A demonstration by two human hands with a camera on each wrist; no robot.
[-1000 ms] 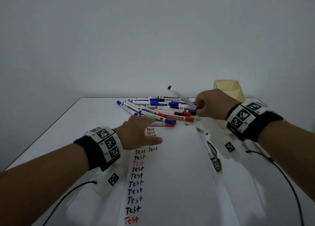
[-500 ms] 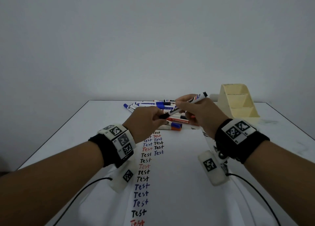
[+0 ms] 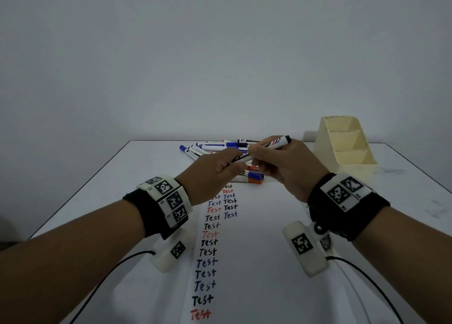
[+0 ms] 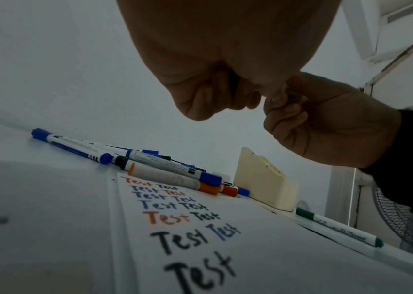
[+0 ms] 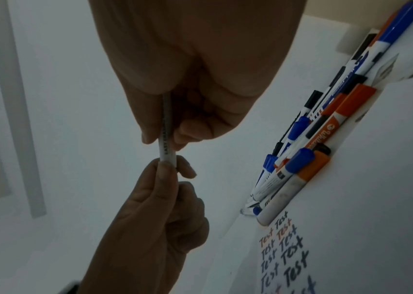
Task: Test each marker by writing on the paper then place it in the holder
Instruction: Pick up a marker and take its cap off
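Both hands hold one black-ended white marker [image 3: 266,147] in the air above the far end of the paper [image 3: 259,250]. My right hand [image 3: 281,162] grips its barrel [image 5: 166,139], and my left hand [image 3: 220,167] pinches its near end, which the fingers [image 5: 167,179] hide. The paper bears two columns of "Test" words in black, blue and red. A pile of markers [image 3: 220,147] lies beyond the paper, also seen as markers [image 4: 165,171] from the left wrist. The cream holder [image 3: 342,142] with three stepped compartments stands at the far right, with nothing showing inside it.
A green marker [image 4: 339,226] lies on the table right of the paper, near the holder [image 4: 263,183]. The white table [image 3: 97,201] ends at dark edges left and right. A fan [image 4: 397,218] stands beyond the right edge.
A second ago my right hand lifted the marker from the pile while the left rested on the paper. The left hand rose to take the marker's near end; both hands now hold it.
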